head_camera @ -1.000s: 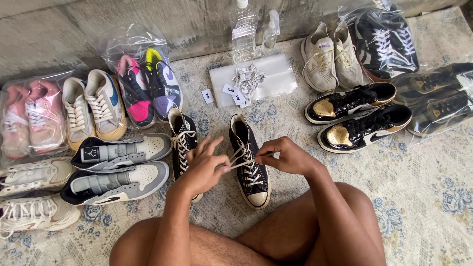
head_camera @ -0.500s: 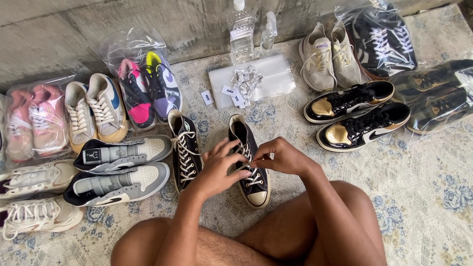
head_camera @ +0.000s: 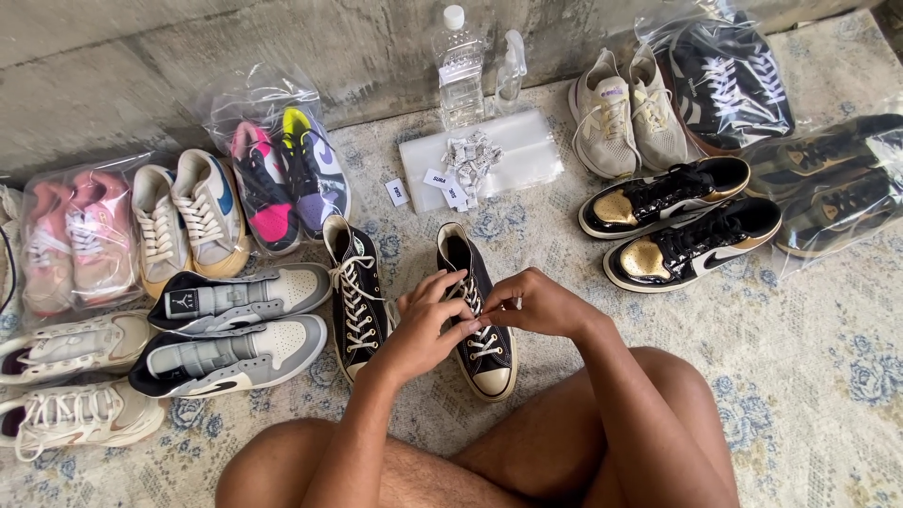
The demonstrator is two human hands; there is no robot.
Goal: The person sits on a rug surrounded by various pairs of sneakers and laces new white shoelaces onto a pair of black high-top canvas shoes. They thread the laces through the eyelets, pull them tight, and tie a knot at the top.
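— Lying on the patterned rug (head_camera: 800, 357) before the crossed legs, is that the black high-top sneaker (head_camera: 482, 339)?

— Yes; the left hand (head_camera: 428, 325) and right hand (head_camera: 531, 303) meet over it, fingers pinching its white laces (head_camera: 478, 325).

— Around it?

— Its twin sneaker (head_camera: 356, 296) lies just left, grey sneakers (head_camera: 235, 325) beyond, black-and-gold shoes (head_camera: 682, 221) to the right.

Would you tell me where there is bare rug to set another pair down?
Bare rug lies right of the knee, below the black-and-gold pair. A narrow strip runs between the plastic sheet and the black high-tops. The left side is crowded with sneakers; both hands cover one high-top.
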